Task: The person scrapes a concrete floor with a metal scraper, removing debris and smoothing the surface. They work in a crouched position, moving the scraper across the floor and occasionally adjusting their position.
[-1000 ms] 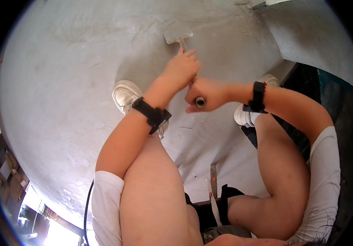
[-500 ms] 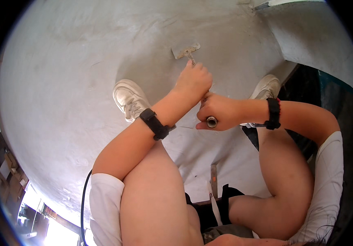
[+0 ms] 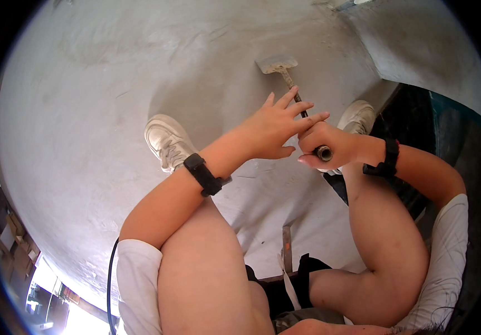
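A scraper (image 3: 277,63) with a wide flat metal blade and a long dark handle lies against the smooth grey surface, its blade pointing away from me. My right hand (image 3: 332,139) is wrapped round the end of the handle, and the hollow round butt sticks out beside the thumb. My left hand (image 3: 271,127) is open, its fingers spread over the handle just ahead of my right hand. Whether those fingertips touch the handle I cannot tell.
White shoes (image 3: 168,142) stand on the grey surface (image 3: 84,139) to either side of my hands. A raised grey slab (image 3: 419,44) rises at the far right, beside a dark gap. A flat wooden strip (image 3: 287,248) lies close to me, between my legs.
My left hand has let go of the scraper's handle and spread its fingers. The scraper and my right hand have shifted to the right.
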A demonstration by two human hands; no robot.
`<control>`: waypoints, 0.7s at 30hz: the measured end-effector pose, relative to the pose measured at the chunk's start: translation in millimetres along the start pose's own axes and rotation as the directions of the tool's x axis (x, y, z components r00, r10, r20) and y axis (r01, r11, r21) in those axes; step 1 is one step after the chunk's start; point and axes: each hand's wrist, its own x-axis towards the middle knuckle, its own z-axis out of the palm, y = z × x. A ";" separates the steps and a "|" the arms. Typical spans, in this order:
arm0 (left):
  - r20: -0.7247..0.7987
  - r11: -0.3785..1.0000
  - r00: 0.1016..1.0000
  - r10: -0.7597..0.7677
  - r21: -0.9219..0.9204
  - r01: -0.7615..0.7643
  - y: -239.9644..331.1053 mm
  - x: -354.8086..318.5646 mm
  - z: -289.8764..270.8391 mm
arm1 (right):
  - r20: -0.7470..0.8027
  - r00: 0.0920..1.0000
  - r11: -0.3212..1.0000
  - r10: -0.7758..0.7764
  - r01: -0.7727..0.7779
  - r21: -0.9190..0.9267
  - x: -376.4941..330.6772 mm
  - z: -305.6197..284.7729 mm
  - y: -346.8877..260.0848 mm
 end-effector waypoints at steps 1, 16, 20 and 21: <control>-0.038 1.000 0.999 0.018 0.011 -0.018 -2.5 -2.2 8.3 | 0.002 1.000 0.999 -0.020 0.021 -0.031 -4.0 -2.7 3.1; -0.144 0.998 0.987 -0.064 -0.002 0.065 -29.6 12.8 47.9 | -0.082 0.972 0.958 -0.221 0.201 -0.202 -1.8 -9.2 38.3; -0.179 0.988 0.972 -0.154 -0.062 0.145 -43.3 20.7 23.9 | -0.185 0.961 0.968 -0.206 0.172 -0.185 30.6 -23.9 36.5; -0.156 0.985 0.973 -0.171 -0.062 0.164 -41.7 21.2 16.6 | -0.197 0.965 0.977 -0.174 0.145 -0.153 34.3 -26.9 32.7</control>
